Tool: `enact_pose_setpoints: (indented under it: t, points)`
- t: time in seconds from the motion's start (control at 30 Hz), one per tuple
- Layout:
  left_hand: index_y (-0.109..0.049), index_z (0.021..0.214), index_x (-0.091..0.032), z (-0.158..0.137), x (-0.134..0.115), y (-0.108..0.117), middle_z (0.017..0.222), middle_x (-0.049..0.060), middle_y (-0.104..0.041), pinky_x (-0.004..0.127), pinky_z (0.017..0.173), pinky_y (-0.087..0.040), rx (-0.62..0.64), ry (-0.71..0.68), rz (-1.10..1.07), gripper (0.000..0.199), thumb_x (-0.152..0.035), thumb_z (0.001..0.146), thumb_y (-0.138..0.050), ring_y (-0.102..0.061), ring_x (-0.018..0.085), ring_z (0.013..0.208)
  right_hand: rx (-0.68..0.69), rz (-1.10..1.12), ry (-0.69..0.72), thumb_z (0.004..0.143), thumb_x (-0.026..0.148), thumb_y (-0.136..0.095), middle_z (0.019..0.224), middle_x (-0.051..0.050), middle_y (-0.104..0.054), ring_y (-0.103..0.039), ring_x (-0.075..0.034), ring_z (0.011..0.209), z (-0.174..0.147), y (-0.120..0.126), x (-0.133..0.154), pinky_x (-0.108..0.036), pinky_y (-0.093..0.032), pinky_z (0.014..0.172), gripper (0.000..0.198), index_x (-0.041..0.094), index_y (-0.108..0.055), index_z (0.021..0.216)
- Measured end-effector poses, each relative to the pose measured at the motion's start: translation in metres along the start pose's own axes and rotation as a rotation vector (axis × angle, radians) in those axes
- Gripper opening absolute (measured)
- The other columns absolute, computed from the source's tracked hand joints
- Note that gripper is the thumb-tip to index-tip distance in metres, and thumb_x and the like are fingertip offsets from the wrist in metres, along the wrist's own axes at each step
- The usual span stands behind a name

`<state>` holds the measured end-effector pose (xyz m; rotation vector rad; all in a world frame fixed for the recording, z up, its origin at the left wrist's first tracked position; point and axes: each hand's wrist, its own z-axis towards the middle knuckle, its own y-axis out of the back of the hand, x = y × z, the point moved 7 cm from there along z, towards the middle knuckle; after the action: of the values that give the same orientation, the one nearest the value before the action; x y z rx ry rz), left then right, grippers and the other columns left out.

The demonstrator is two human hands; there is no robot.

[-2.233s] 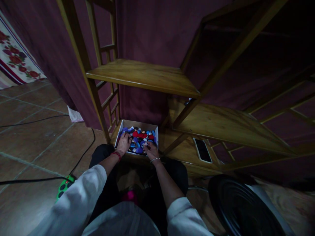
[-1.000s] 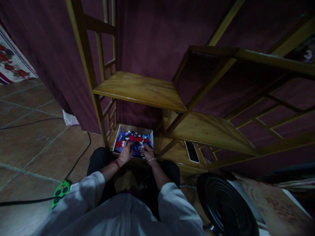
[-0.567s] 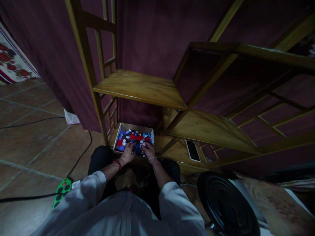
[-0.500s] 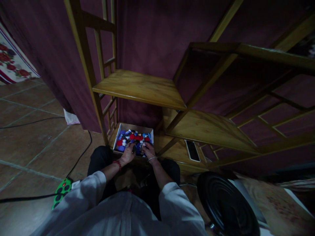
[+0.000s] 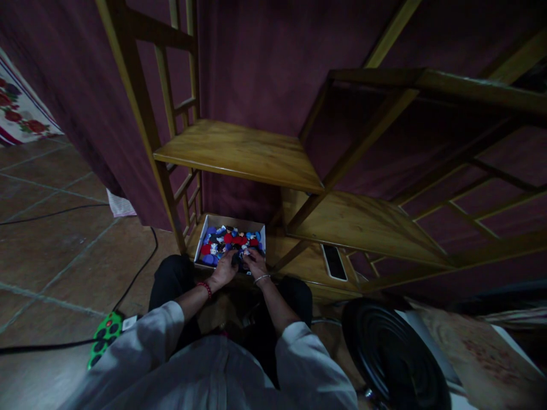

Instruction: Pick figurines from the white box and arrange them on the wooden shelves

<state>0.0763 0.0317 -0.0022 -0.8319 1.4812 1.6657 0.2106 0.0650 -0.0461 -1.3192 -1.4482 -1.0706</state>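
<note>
A shallow white box stands on the lowest wooden shelf, filled with small red, blue, white and black pieces whose kind is too small to make out. Over its near edge, my left hand is closed on a small dark piece. My right hand is close beside it, fingers pinched together at a small pale piece. Both hands nearly meet above the box. A red bead bracelet circles the left wrist, a silver bangle the right.
Above the box juts a wooden shelf board. A phone lies on the low shelf to the right. A round black stool-like seat stands at lower right. On the floor at left sits a green power strip with black cables.
My hands have drawn slightly closer together over the box's near edge. The whole view has shifted a little.
</note>
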Motion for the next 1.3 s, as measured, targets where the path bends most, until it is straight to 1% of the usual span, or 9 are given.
enact_pose_setpoints:
  t: [0.2, 0.33, 0.43, 0.6, 0.8, 1.0, 1.2, 1.3]
  points:
    - [-0.054, 0.107, -0.014, 0.002, 0.002, 0.004, 0.107, 0.009, -0.06, 0.039, 0.094, -0.04, -0.043, 0.118, -0.138, 0.046, -0.004, 0.062, -0.055, -0.054, 0.021, 0.104, -0.018, -0.028, 0.015, 0.061, 0.041, -0.064, 0.089, -0.001, -0.065, -0.063, -0.018, 0.074, -0.004, -0.002, 0.006, -0.03, -0.055, 0.06, 0.041, 0.024, -0.06, 0.098]
    - [-0.055, 0.106, -0.014, 0.002, 0.005, 0.004, 0.102, 0.008, -0.063, 0.037, 0.091, -0.042, -0.034, 0.223, -0.219, 0.043, -0.005, 0.064, -0.057, -0.058, 0.019, 0.095, -0.03, -0.045, 0.045, 0.061, 0.043, -0.062, 0.092, -0.002, -0.064, -0.062, -0.018, 0.079, -0.006, -0.004, 0.009, -0.027, -0.054, 0.06, 0.041, 0.023, -0.061, 0.097]
    - [-0.056, 0.106, -0.014, 0.0, 0.007, 0.004, 0.102, 0.008, -0.063, 0.036, 0.09, -0.043, -0.033, 0.266, -0.28, 0.042, -0.007, 0.065, -0.057, -0.058, 0.019, 0.096, -0.036, -0.047, 0.04, 0.06, 0.042, -0.063, 0.091, -0.001, -0.064, -0.061, -0.017, 0.077, -0.004, -0.004, 0.006, -0.027, -0.053, 0.06, 0.042, 0.023, -0.061, 0.097]
    - [-0.056, 0.108, -0.014, -0.005, 0.013, -0.001, 0.101, 0.007, -0.063, 0.033, 0.089, -0.043, -0.02, 0.307, -0.372, 0.042, -0.008, 0.067, -0.057, -0.057, 0.018, 0.096, -0.026, -0.063, 0.026, 0.061, 0.041, -0.063, 0.085, -0.001, -0.064, -0.061, -0.016, 0.073, -0.003, -0.003, 0.001, -0.026, -0.052, 0.06, 0.043, 0.021, -0.061, 0.099]
    - [-0.056, 0.109, -0.016, -0.008, 0.016, -0.001, 0.102, 0.006, -0.062, 0.032, 0.087, -0.044, -0.001, 0.362, -0.46, 0.04, -0.012, 0.07, -0.057, -0.056, 0.017, 0.098, -0.019, -0.138, 0.07, 0.062, 0.043, -0.063, 0.075, -0.001, -0.064, -0.061, -0.016, 0.068, -0.002, -0.002, 0.005, -0.026, -0.05, 0.06, 0.04, 0.022, -0.065, 0.096]
    - [-0.055, 0.11, -0.016, -0.009, 0.02, -0.001, 0.107, 0.008, -0.061, 0.034, 0.089, -0.042, -0.014, 0.387, -0.465, 0.041, -0.015, 0.07, -0.059, -0.054, 0.019, 0.103, 0.003, -0.155, 0.096, 0.063, 0.042, -0.063, 0.079, -0.001, -0.065, -0.061, -0.018, 0.073, -0.001, -0.002, 0.006, -0.029, -0.05, 0.065, 0.04, 0.021, -0.064, 0.097]
    - [-0.056, 0.107, -0.016, -0.009, 0.024, -0.003, 0.104, 0.008, -0.062, 0.034, 0.089, -0.042, -0.005, 0.394, -0.482, 0.038, -0.016, 0.069, -0.061, -0.055, 0.019, 0.1, 0.031, -0.157, 0.066, 0.065, 0.044, -0.061, 0.078, 0.0, -0.064, -0.06, -0.016, 0.067, -0.002, -0.004, 0.003, -0.027, -0.049, 0.061, 0.042, 0.022, -0.061, 0.101]
    - [-0.055, 0.109, -0.016, -0.009, 0.022, -0.002, 0.103, 0.007, -0.062, 0.033, 0.088, -0.043, 0.001, 0.408, -0.462, 0.039, -0.018, 0.07, -0.06, -0.056, 0.018, 0.099, 0.011, -0.192, 0.075, 0.066, 0.044, -0.06, 0.08, 0.0, -0.064, -0.06, -0.017, 0.071, -0.002, -0.004, 0.003, -0.028, -0.049, 0.063, 0.041, 0.022, -0.061, 0.101]
